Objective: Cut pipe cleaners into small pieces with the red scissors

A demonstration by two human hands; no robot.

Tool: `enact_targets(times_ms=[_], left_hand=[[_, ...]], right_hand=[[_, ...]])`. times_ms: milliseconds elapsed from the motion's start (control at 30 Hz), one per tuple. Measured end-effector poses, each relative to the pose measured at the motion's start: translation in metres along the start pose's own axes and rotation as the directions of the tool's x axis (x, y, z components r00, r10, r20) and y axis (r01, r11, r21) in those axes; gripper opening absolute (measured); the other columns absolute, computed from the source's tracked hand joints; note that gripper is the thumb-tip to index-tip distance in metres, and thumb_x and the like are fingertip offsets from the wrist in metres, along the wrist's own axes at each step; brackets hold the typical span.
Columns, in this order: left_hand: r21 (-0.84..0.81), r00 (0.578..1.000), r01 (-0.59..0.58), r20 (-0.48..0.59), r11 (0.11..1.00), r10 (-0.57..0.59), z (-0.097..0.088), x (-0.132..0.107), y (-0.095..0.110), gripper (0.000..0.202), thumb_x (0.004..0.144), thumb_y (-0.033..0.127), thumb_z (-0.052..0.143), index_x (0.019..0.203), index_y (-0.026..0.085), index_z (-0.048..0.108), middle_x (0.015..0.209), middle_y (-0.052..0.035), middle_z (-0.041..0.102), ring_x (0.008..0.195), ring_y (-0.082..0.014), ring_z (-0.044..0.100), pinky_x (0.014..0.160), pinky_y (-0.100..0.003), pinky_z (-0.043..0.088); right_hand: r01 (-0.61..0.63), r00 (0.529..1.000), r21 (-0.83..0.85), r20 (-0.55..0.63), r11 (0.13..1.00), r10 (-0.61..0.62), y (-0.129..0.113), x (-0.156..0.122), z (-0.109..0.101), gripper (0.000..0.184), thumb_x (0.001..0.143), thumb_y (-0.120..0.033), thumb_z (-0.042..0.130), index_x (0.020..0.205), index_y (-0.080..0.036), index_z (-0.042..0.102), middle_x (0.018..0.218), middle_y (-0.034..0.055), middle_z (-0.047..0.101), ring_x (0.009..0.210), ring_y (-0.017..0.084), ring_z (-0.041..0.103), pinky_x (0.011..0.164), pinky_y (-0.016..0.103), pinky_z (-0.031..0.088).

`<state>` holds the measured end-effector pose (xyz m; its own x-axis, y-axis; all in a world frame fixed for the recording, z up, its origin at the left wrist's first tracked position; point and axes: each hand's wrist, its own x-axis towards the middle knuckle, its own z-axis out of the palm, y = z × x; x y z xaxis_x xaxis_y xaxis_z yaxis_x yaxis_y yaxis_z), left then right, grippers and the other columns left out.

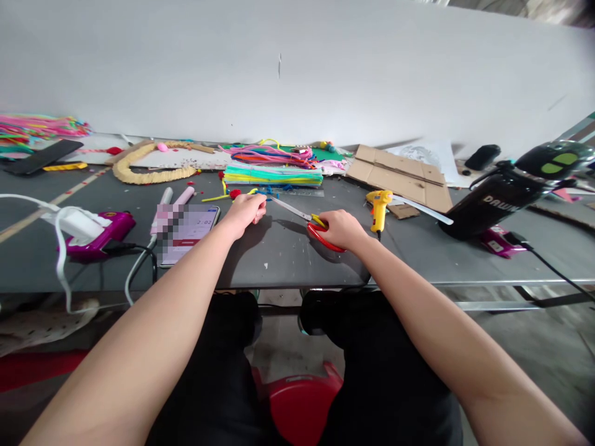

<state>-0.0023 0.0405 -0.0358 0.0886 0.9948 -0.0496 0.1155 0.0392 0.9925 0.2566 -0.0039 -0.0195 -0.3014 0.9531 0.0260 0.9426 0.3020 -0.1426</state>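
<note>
My right hand (343,228) grips a pair of scissors (294,209) with red and yellow handles, its blades pointing left. Close to the blade tips, my left hand (245,212) is closed with its fingers pinched together. Bits of yellow and blue show beside those fingers, but what they hold, if anything, I cannot make out. Just behind both hands lies a bundle of pale green and yellow pipe cleaners (274,176). A red pompom (235,194) rests by my left hand, and more pipe cleaners in pink, purple and orange (272,155) lie farther back.
A yellow glue gun (380,209) stands right of my right hand, near cardboard (400,175) and a black bottle (502,198). On the left are a phone (198,232), a purple power strip (109,232) with cables and a curved beige wrapped piece (134,173). A wall (279,93) bounds the table's back.
</note>
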Motion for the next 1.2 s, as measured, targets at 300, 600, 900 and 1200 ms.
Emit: enact_targets(times_ms=[300,600,900,1200], left_hand=[[0.031,0.999,-0.015,0.034,0.999,0.014,-0.0007,-0.0007,-0.0016,0.028,0.083,0.034,0.057,0.062,0.019,0.045,0.048,0.0046,0.038,0.042,-0.0067,0.034,0.043,-0.021,0.026],[0.035,0.997,-0.031,0.076,0.999,0.029,-0.0013,-0.0030,0.0003,0.032,0.085,0.036,0.056,0.062,0.020,0.041,0.051,0.0049,0.038,0.043,-0.0066,0.034,0.044,-0.021,0.026],[0.056,0.993,-0.061,0.104,0.997,0.055,-0.0028,-0.0031,-0.0011,0.034,0.085,0.040,0.056,0.063,0.020,0.040,0.052,0.0049,0.037,0.044,-0.0071,0.035,0.045,-0.021,0.027],[0.075,0.991,-0.069,0.120,0.995,0.059,-0.0031,-0.0041,0.0001,0.033,0.087,0.041,0.055,0.064,0.020,0.042,0.052,0.0044,0.039,0.045,-0.0074,0.035,0.045,-0.021,0.027]], right_hand=[[0.029,1.000,-0.008,0.009,1.000,-0.029,0.0030,-0.0014,-0.0013,0.046,0.087,-0.060,0.045,0.080,-0.021,0.066,0.081,0.0072,0.070,0.071,0.018,0.056,0.056,0.029,0.025],[0.032,0.999,-0.014,0.013,0.999,-0.032,0.0032,-0.0004,-0.0005,0.050,0.086,-0.064,0.043,0.081,-0.020,0.067,0.082,0.0080,0.070,0.071,0.019,0.056,0.056,0.029,0.024],[0.041,0.999,-0.013,0.012,0.999,-0.040,0.0038,-0.0009,0.0007,0.048,0.087,-0.062,0.044,0.083,-0.021,0.069,0.083,0.0077,0.070,0.072,0.019,0.057,0.057,0.029,0.025],[0.036,0.999,0.003,0.007,0.999,-0.036,0.0048,0.0001,0.0008,0.047,0.087,-0.062,0.044,0.078,-0.021,0.066,0.080,0.0069,0.070,0.070,0.018,0.055,0.057,0.029,0.025]])
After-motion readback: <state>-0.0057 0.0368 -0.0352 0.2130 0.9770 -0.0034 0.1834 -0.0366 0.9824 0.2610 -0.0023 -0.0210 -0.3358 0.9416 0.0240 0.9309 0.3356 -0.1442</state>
